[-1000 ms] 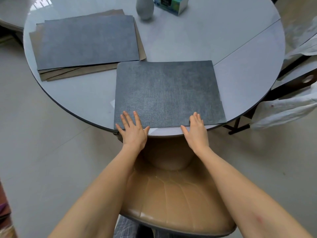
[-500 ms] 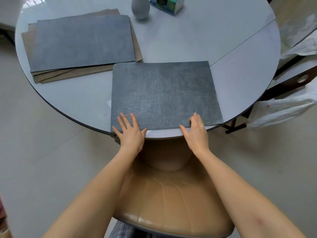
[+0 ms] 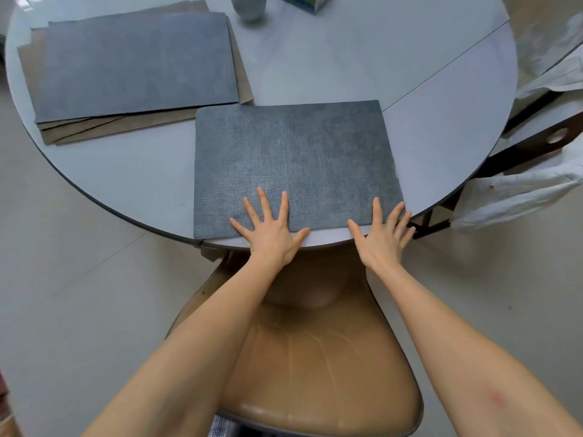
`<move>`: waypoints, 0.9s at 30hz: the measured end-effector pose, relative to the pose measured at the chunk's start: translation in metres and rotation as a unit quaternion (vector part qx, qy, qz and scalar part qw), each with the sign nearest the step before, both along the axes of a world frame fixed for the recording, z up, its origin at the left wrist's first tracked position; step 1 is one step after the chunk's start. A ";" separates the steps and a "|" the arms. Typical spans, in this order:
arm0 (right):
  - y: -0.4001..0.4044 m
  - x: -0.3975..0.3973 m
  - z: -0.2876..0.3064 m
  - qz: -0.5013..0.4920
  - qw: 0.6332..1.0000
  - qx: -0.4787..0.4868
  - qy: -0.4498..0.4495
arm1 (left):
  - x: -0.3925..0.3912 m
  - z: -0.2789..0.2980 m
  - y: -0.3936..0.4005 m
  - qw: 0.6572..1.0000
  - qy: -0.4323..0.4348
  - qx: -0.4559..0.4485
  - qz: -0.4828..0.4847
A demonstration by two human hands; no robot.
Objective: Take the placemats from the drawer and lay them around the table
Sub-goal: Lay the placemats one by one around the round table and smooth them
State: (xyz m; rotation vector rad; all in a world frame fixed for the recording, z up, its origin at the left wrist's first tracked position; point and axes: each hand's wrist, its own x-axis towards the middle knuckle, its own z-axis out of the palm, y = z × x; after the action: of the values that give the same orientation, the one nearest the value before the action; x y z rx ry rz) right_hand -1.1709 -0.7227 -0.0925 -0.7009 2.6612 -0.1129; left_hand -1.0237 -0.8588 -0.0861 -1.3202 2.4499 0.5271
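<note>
At near edge of round grey table (image 3: 315,58), a dark grey placemat (image 3: 293,159) is lying flat, long side running L-R, its near-left corner sitting right at the table rim. Both arms are reaching fwd from the bottom of the view, roughly parallel, passing over a tan leather chair (image 3: 315,357) that is tucked under the table edge.

Left hand (image 3: 271,228) is resting palm down w/ fingers straight and fanned wide; fingertips are lying on the placemat's near strip, left of its centre, thumb pointing right along the mat's near edge, heel of palm hanging just past the table rim. Right hand (image 3: 383,234) is also flat and splayed, palm down, angled a bit to the right; index finger is touching the mat near its near-right corner, outer fingers are reaching to that corner and the table rim beside it. Neither hand is curling round anything; they are sitting apart, w/ a bare strip of mat edge and table between them.

Further back on the left, a stack of placemats (image 3: 135,67) is lying on the table, grey one on top, brown ones fanned out underneath; its near-right corner is just beside the single mat's far-left corner. At far edge, a grey vase (image 3: 249,7) and a teal box (image 3: 309,3) are standing, both cut off by the frame. White cloth (image 3: 520,197) is hanging over dark furniture at right.
</note>
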 end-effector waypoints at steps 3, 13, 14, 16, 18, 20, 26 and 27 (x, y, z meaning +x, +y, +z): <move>0.000 0.000 -0.001 -0.003 1.000 -0.006 -0.005 | 0.000 -0.004 0.000 1.000 -0.003 -0.005 -0.006; -0.001 0.002 0.003 0.001 1.000 -0.005 0.011 | 0.003 0.001 -0.005 1.000 -0.004 0.003 -0.013; -0.002 0.003 0.006 0.003 1.000 0.000 0.017 | 0.004 0.005 -0.008 1.000 -0.011 -0.005 -0.021; -0.005 0.006 0.013 0.000 0.999 0.004 0.032 | 0.010 0.017 -0.019 0.999 -0.011 -0.034 -0.036; -0.016 0.011 0.023 -0.002 0.999 -0.020 0.043 | 0.019 0.030 -0.039 0.998 0.018 -0.053 -0.030; -0.039 0.018 0.036 0.021 0.996 -0.073 0.045 | 0.032 0.039 -0.064 0.997 0.042 -0.066 -0.029; -0.163 0.061 0.055 0.104 0.975 -0.191 -0.038 | 0.076 0.043 -0.166 0.992 0.057 -0.111 -0.036; -0.185 0.069 0.053 0.109 0.974 -0.191 -0.046 | 0.080 0.042 -0.185 0.991 0.060 -0.113 -0.039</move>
State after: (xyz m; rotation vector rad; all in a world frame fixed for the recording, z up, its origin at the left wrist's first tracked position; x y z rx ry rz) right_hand -1.1015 -0.9079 -0.0393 -1.0745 2.4757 -0.5923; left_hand -0.9437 -1.0441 -0.0443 -1.3042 2.7142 0.3249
